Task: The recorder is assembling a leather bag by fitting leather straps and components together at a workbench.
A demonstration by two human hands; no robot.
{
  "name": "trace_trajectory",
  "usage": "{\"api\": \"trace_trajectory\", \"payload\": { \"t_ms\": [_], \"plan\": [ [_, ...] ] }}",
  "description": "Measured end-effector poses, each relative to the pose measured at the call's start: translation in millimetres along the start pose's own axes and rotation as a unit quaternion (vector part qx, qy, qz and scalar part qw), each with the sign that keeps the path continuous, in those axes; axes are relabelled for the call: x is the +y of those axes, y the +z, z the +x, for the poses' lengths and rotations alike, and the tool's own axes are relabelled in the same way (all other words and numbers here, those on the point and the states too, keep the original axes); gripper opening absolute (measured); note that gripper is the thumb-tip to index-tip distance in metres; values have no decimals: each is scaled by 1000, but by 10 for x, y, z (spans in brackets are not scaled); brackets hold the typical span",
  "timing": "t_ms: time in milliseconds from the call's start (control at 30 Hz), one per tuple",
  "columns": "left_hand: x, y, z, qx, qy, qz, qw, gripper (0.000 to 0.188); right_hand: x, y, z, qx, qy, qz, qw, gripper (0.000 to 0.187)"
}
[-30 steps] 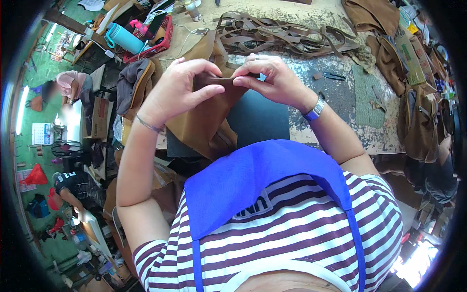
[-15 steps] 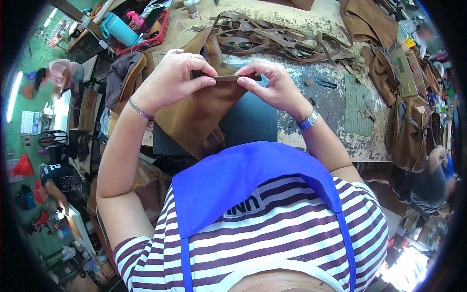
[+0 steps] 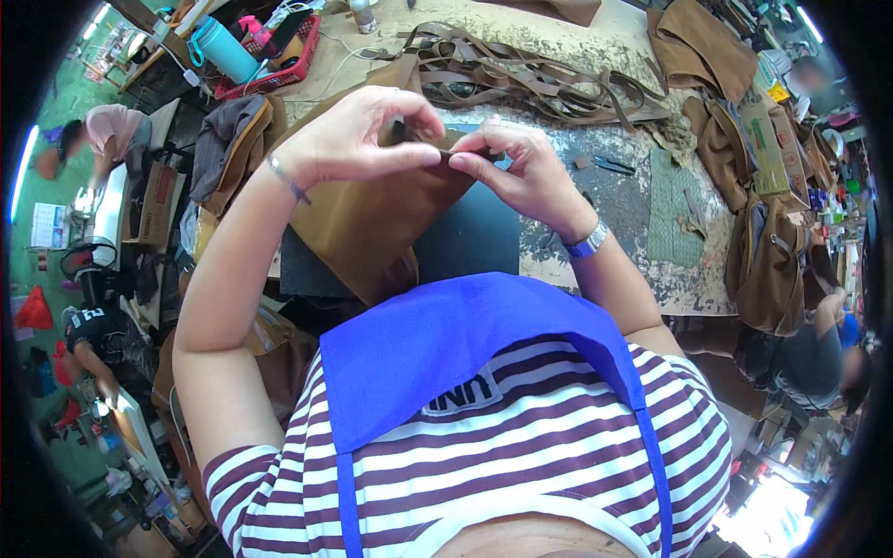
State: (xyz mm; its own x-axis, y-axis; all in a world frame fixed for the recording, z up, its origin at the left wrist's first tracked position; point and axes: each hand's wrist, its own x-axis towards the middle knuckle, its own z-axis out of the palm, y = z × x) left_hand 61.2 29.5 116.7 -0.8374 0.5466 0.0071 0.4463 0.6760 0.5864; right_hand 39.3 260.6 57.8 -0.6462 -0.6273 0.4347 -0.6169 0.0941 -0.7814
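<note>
A large brown leather piece [image 3: 358,223] hangs slantwise between my hands and body, its upper edge raised above a dark flat board [image 3: 470,244]. My right hand [image 3: 521,172] pinches that edge between thumb and fingers. Close beside it, my left hand [image 3: 363,139] has its thumb stretched along the edge, nearly reaching the right thumb. The left fingers are curled above with a gap to the thumb, so this hand is open. Part of the leather is hidden behind my left hand and forearm.
Tangled brown straps [image 3: 530,74] lie across the back of the worn table. At right are dark-handled pliers [image 3: 614,166] and a green mat [image 3: 672,214]. A red basket [image 3: 302,67] with a teal bottle [image 3: 223,51] stands back left. Brown bags [image 3: 772,270] line the right side.
My left thumb and fingers have parted from their pinch on the leather edge, and the hand has shifted right towards my right hand. The right hand keeps its pinch.
</note>
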Motion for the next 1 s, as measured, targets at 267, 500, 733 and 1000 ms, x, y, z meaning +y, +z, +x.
{"api": "trace_trajectory", "payload": {
  "t_ms": [267,500,733,1000],
  "plan": [
    [-313,-272,-33,26,54,232,971,25,-6,-129,139,-25,-40,-19,999,11],
    [310,-618,-613,123,48,377,917,27,116,-198,523,-48,-106,5,993,10],
    [473,-461,-754,120,-163,314,928,24,384,-162,799,-123,-34,68,989,16],
    [-732,-154,-351,-24,-258,308,915,26,1352,197,511,-164,133,90,973,23]
  ]
}}
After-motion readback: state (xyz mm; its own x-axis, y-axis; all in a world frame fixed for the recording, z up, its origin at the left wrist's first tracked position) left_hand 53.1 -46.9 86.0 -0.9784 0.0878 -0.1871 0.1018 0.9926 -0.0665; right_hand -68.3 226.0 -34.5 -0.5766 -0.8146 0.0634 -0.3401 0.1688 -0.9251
